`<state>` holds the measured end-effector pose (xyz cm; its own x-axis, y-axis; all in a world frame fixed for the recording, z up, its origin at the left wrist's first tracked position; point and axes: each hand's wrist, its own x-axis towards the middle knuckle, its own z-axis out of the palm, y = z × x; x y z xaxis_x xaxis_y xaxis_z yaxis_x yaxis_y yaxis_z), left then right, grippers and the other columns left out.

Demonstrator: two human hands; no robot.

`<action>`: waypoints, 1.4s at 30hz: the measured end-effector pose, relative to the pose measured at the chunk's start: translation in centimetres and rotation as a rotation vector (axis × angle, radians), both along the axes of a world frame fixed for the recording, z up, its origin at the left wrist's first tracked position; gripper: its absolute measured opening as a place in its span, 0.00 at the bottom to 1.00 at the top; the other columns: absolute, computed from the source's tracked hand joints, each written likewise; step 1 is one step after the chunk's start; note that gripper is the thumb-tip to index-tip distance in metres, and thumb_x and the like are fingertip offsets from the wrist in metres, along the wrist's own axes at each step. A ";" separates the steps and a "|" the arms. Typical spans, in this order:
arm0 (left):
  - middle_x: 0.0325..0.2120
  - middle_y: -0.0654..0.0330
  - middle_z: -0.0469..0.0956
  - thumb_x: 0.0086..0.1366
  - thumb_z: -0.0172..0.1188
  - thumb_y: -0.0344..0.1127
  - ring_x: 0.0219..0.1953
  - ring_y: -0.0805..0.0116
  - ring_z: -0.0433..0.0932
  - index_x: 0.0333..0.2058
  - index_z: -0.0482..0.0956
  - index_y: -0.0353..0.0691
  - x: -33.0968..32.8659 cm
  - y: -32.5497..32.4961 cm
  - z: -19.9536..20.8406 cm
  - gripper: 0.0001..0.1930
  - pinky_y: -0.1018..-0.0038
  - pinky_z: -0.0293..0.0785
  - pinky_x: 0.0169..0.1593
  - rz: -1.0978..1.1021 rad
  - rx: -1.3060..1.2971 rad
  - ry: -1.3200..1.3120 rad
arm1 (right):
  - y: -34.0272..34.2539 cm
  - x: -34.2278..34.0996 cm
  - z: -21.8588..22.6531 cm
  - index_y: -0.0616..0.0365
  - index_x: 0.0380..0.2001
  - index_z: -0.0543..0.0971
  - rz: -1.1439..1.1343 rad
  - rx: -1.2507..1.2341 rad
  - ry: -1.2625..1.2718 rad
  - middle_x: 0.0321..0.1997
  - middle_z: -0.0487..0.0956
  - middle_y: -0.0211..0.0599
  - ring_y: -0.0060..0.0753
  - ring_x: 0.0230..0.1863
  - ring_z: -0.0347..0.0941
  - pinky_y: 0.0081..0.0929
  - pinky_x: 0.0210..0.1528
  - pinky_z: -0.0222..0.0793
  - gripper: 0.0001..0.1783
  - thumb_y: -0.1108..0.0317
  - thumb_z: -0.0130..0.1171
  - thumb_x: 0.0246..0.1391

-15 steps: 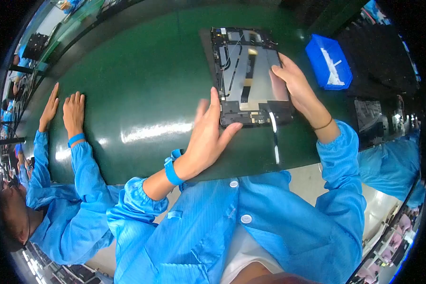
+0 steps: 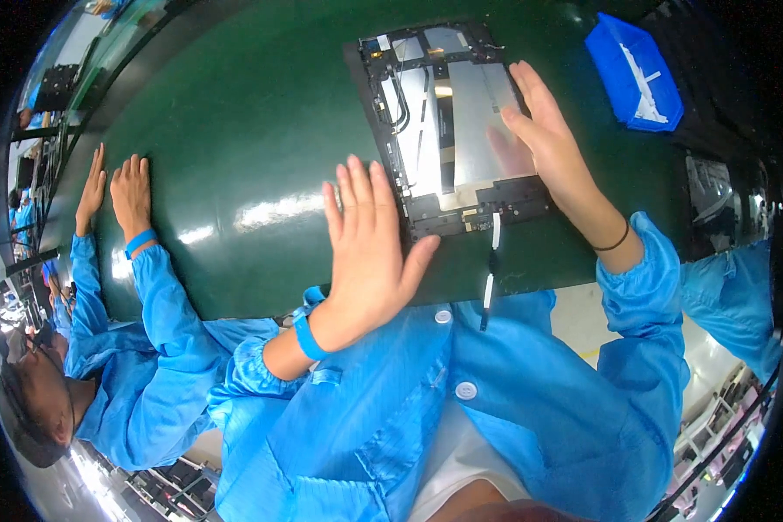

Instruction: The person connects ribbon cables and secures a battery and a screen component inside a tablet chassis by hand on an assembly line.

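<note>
An opened tablet lies face up on the green work surface, its silver battery panels, black circuit boards and thin cables exposed. From its near edge a black and white ribbon cable hangs toward my jacket. My left hand is flat with fingers spread beside the tablet's near left corner, thumb tip close to that corner, holding nothing. Along the tablet's right side my right hand rests with fingers stretched out and its thumb over the panel; whether the thumb touches is unclear.
A blue plastic bin with white strips inside stands at the far right. Dark glossy panels lie right of my forearm. At the left, a co-worker in blue keeps both hands on the green table.
My left hand has come off the tablet's left edge and spread flat. My right fingers have straightened along its side. The tablet sits slightly turned, and the whole view has shifted a little.
</note>
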<state>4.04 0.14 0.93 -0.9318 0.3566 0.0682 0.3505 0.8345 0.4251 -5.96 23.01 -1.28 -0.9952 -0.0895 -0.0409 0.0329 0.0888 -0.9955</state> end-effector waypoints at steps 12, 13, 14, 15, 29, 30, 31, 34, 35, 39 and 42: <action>0.41 0.59 0.77 0.56 0.67 0.42 0.53 0.57 0.67 0.39 0.81 0.43 -9.9 0.3 -0.5 0.14 0.59 0.54 0.58 -0.127 0.407 0.114 | 1.4 0.0 1.1 0.51 0.52 0.77 -0.052 0.628 0.505 0.69 0.63 0.42 0.43 0.71 0.52 0.41 0.72 0.42 0.20 0.72 0.54 0.54; 0.33 0.67 0.78 0.54 0.67 0.38 0.47 0.64 0.71 0.32 0.83 0.47 -9.9 0.6 -0.7 0.07 0.62 0.56 0.55 -0.140 0.469 0.219 | 1.4 0.0 1.3 0.51 0.48 0.79 -0.036 0.684 0.599 0.65 0.68 0.40 0.43 0.70 0.54 0.41 0.71 0.44 0.17 0.72 0.55 0.53; 0.33 0.67 0.78 0.54 0.67 0.38 0.47 0.64 0.71 0.32 0.83 0.47 -9.6 0.5 -0.7 0.07 0.62 0.56 0.55 -0.149 0.471 0.214 | 1.4 0.1 1.5 0.52 0.44 0.81 -0.017 0.739 0.691 0.62 0.72 0.39 0.42 0.70 0.56 0.41 0.69 0.46 0.14 0.72 0.57 0.53; 0.32 0.69 0.77 0.53 0.67 0.37 0.44 0.66 0.72 0.31 0.83 0.49 -9.1 0.2 -0.6 0.06 0.63 0.57 0.54 -0.246 0.387 0.413 | 1.4 0.0 2.0 0.52 0.44 0.81 -0.021 0.742 0.685 0.62 0.72 0.39 0.42 0.70 0.56 0.41 0.69 0.46 0.14 0.72 0.57 0.53; 0.32 0.74 0.80 0.48 0.61 0.37 0.39 0.76 0.75 0.32 0.85 0.54 -8.0 -1.4 -1.0 0.11 0.69 0.60 0.50 -0.674 0.071 0.925 | -1.0 1.4 3.3 0.50 0.31 0.81 0.415 0.669 0.644 0.36 0.79 0.31 0.35 0.46 0.73 0.40 0.60 0.56 0.06 0.64 0.64 0.48; 0.32 0.73 0.81 0.49 0.60 0.37 0.40 0.76 0.76 0.32 0.85 0.54 -8.0 -1.5 -0.9 0.11 0.69 0.60 0.51 -0.720 0.071 0.930 | -1.1 1.5 3.4 0.50 0.31 0.80 0.403 0.707 0.651 0.35 0.79 0.31 0.36 0.46 0.73 0.41 0.59 0.56 0.06 0.65 0.64 0.49; 0.32 0.73 0.81 0.49 0.60 0.37 0.40 0.76 0.76 0.32 0.85 0.54 -7.9 -1.4 -0.8 0.11 0.69 0.60 0.51 -0.721 0.072 0.929 | -1.2 1.5 3.4 0.50 0.31 0.80 0.402 0.707 0.649 0.35 0.79 0.31 0.36 0.46 0.73 0.41 0.59 0.56 0.06 0.65 0.64 0.49; 0.34 0.69 0.80 0.54 0.59 0.36 0.43 0.75 0.78 0.30 0.82 0.51 -7.8 -1.3 -0.7 0.05 0.73 0.65 0.53 -0.788 0.202 0.920 | -1.3 1.2 3.4 0.51 0.32 0.79 0.301 0.847 0.720 0.34 0.78 0.31 0.38 0.45 0.73 0.41 0.58 0.57 0.06 0.65 0.62 0.50; 0.35 0.69 0.81 0.54 0.59 0.36 0.44 0.75 0.78 0.30 0.82 0.50 -8.1 -1.4 -0.8 0.06 0.71 0.63 0.54 -0.753 0.261 0.850 | -0.5 0.3 3.6 0.51 0.33 0.79 0.172 0.905 0.736 0.37 0.79 0.32 0.37 0.47 0.73 0.40 0.59 0.56 0.06 0.65 0.61 0.51; 0.31 0.70 0.81 0.52 0.66 0.35 0.42 0.70 0.78 0.29 0.83 0.49 -9.9 -0.5 -0.4 0.04 0.63 0.56 0.57 -0.505 0.433 0.577 | 7.7 -2.2 6.0 0.54 0.37 0.82 -0.294 0.956 0.649 0.35 0.80 0.32 0.29 0.38 0.75 0.27 0.45 0.67 0.08 0.62 0.60 0.59; 0.25 0.69 0.80 0.48 0.73 0.34 0.39 0.67 0.76 0.26 0.83 0.47 -11.7 1.0 -1.3 0.07 0.63 0.55 0.56 -0.241 0.597 0.384 | 13.8 -3.1 6.4 0.52 0.42 0.84 -0.654 0.975 0.679 0.39 0.84 0.33 0.27 0.39 0.79 0.22 0.43 0.73 0.12 0.62 0.62 0.57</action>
